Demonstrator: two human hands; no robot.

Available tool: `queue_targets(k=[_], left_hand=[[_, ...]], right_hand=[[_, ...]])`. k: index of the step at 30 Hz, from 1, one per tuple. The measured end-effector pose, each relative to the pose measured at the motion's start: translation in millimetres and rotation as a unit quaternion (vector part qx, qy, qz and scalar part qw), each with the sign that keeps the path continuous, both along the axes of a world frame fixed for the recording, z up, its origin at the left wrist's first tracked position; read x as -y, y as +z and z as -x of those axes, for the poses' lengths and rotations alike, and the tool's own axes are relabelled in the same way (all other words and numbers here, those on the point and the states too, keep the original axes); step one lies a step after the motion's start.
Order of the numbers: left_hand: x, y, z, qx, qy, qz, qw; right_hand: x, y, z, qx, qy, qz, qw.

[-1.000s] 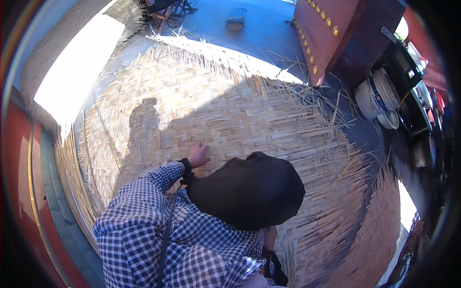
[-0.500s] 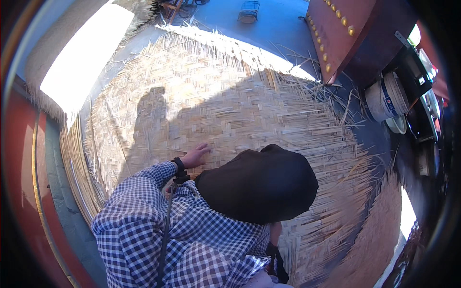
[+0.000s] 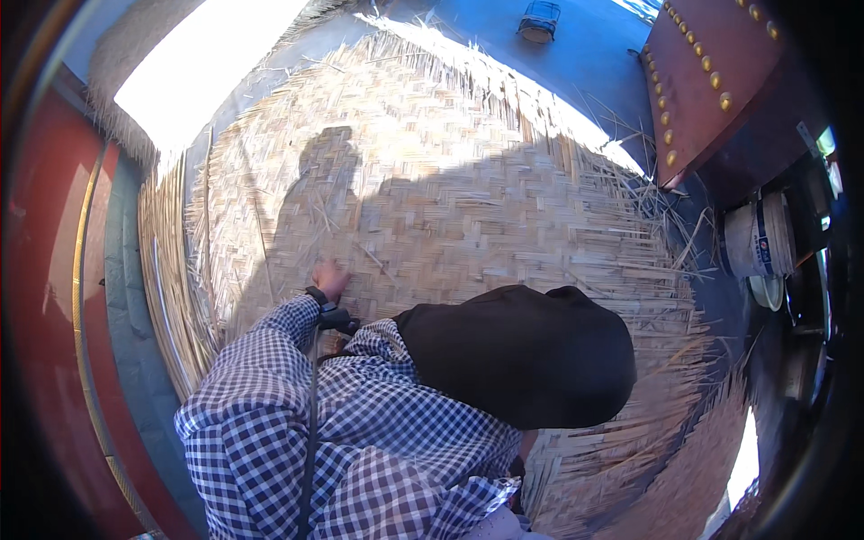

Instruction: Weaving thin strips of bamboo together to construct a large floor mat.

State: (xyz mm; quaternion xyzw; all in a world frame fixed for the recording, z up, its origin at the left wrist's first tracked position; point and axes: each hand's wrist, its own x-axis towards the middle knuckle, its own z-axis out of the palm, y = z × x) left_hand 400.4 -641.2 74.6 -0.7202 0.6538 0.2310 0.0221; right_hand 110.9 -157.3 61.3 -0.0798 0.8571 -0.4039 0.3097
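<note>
A large woven straw mat (image 3: 441, 225) spreads over the ground before me, with long loose ends fraying along its edges. My left hand (image 3: 331, 277) is low over the mat, its fingers stretched out and somewhat blurred, holding nothing I can see. Whether it touches the weave I cannot tell. A black band (image 3: 317, 295) circles that wrist, and loose straw strips (image 3: 373, 259) lie just right of the fingers. My dark-clothed knee (image 3: 522, 355) covers the near middle of the mat. My right hand is mostly hidden below the knee; only a small patch of skin shows there.
A red studded door (image 3: 711, 81) stands at the far right, near a whitish bucket (image 3: 760, 236) and a pale bowl (image 3: 767, 292). Bundled straw (image 3: 166, 279) runs along the left edge by a red strip. A small stool (image 3: 538, 27) stands beyond the mat.
My left hand has moved left across the mat, and loose strips now show beside it. The view has shifted, so the door and bucket appear farther right.
</note>
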Motion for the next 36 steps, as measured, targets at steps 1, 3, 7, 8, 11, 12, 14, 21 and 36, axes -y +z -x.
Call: queue_targets(k=[1, 3, 7, 8, 11, 12, 14, 21, 36], left_hand=[[2, 0, 9, 0.025, -0.025, -0.022, 0.999], [-3, -7, 43, 0.005, 0.012, -0.001, 1.000], [20, -17, 72, -0.032, 0.017, -0.038, 0.999], [25, -23, 82, -0.041, -0.037, -0.053, 0.997], [54, -38, 55, -0.077, -0.007, -0.017, 0.997], [52, -42, 63, -0.081, -0.014, -0.021, 0.996], [40, -42, 60, -0.178, 0.048, 0.029, 0.982], [42, -29, 73, -0.200, -0.160, 0.053, 0.965], [191, 71, 44, -0.122, -0.090, 0.068, 0.986]], right_hand=[[0, -1, 1, -0.004, 0.002, -0.003, 1.000], [-4, -3, 2, -0.008, 0.005, -0.013, 1.000], [-7, -4, 2, -0.015, 0.012, -0.021, 1.000], [-10, -1, 3, -0.025, 0.009, -0.021, 0.999], [1, -2, 0, -0.013, 0.029, -0.006, 0.999], [-1, -5, 2, -0.017, 0.026, -0.013, 0.999], [-1, -9, 2, -0.019, 0.029, -0.022, 0.999], [-5, -17, 9, -0.038, 0.048, -0.029, 0.998], [26, 33, 91, -0.203, 0.298, -0.279, 0.890]])
